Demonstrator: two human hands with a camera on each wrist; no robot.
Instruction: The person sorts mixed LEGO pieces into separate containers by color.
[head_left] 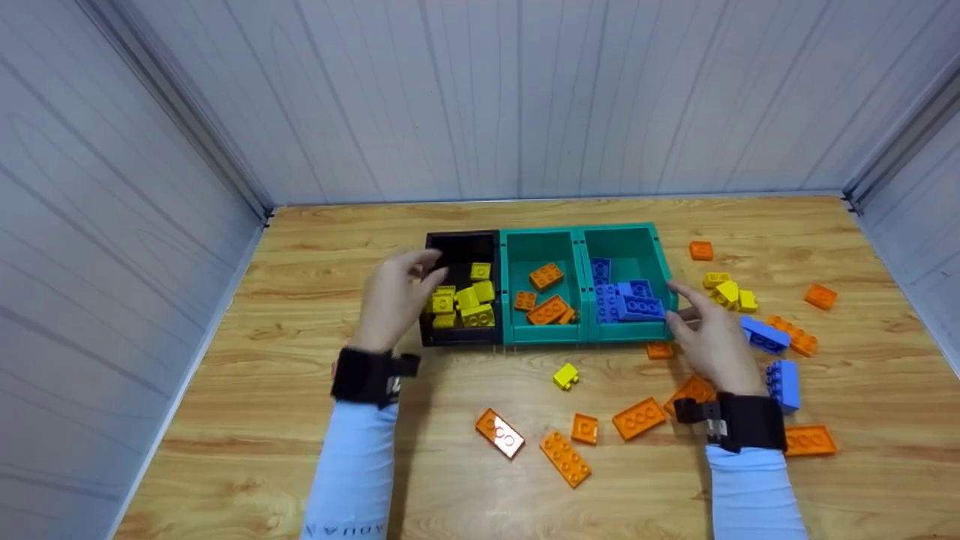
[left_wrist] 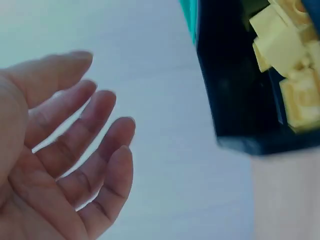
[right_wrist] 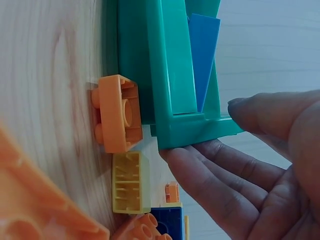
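Observation:
My left hand (head_left: 394, 296) hovers over the left side of the black bin (head_left: 461, 339), fingers loosely bent with nothing in them. The left wrist view shows that hand (left_wrist: 75, 150) apart from the bin's wall. Yellow bricks (head_left: 469, 296) lie inside the black bin. At the far right end of the row, my right hand (head_left: 712, 337) grips the side of a green bin (head_left: 630, 334) holding blue bricks (head_left: 630, 304). In the right wrist view the thumb (right_wrist: 270, 112) is at the rim, with the fingers (right_wrist: 210, 185) against the outer wall.
Between these stands another green bin (head_left: 541, 335) with orange bricks (head_left: 547, 276). Loose orange bricks (head_left: 566, 459) and a yellow brick (head_left: 566, 376) lie in front. More orange, yellow and blue bricks (head_left: 784, 386) are scattered right. Pale panels (head_left: 480, 97) enclose the table.

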